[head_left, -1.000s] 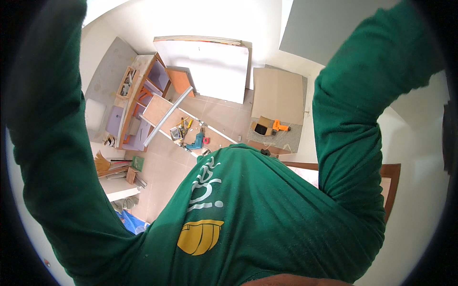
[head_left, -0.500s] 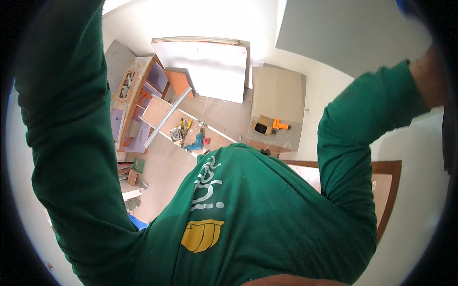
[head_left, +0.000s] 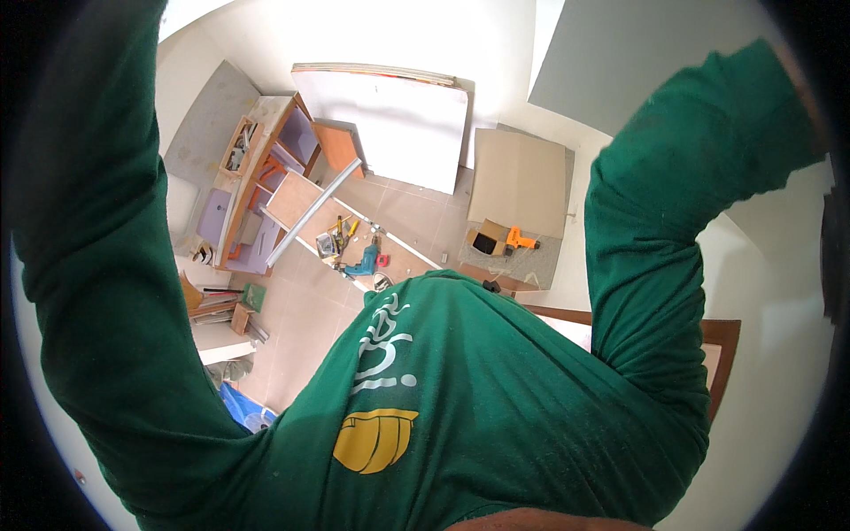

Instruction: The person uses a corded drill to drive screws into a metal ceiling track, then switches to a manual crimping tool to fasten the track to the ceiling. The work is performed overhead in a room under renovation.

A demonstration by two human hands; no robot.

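Arms (head_left: 642, 239) are pointing up; I'm likely working overhead, needing steadiness next; hands being unseen, I can't tell their grip.

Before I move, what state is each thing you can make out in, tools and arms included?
Left hand: out of view; left sleeve raised.
Right hand: out of view; right sleeve raised.
Teal drill: lying on the wooden board, unheld.
Metal bar: crossing the board; whether fixed, unclear.
Small box: open.
Orange power tool: lying beside the box, unheld.
White panels: leaning upright.
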